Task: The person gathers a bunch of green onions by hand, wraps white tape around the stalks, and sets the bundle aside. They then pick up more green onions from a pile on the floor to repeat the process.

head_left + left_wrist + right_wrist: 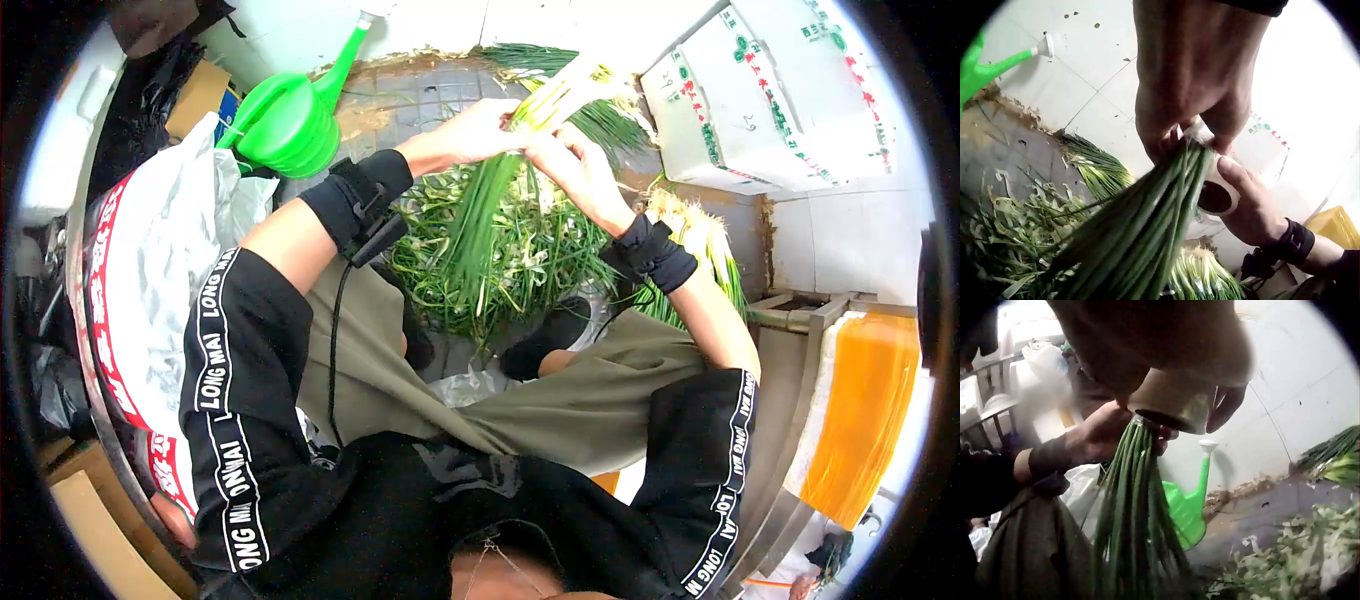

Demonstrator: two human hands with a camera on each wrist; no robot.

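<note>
My left hand point(482, 132) grips a bunch of green onions point(482, 215), its pale root ends pointing up and away and its green leaves hanging toward me. My right hand point(578, 172) is close beside it at the bunch. In the left wrist view the right hand's fingers hold a roll of tape point(1217, 195) right next to the stems. Clear, shiny tape point(1199, 133) shows on the bunch between the hands. The right wrist view has the tape roll point(1172, 403) beneath the right palm, against the top of the leaves.
Loose green onion leaves and trimmings point(520, 265) heap on the floor between my feet. More bunches lie at the back point(615, 122) and at right point(690, 235). A green watering can point(290, 130) stands at left by a white sack point(150, 290). White boxes point(765, 95) stand back right.
</note>
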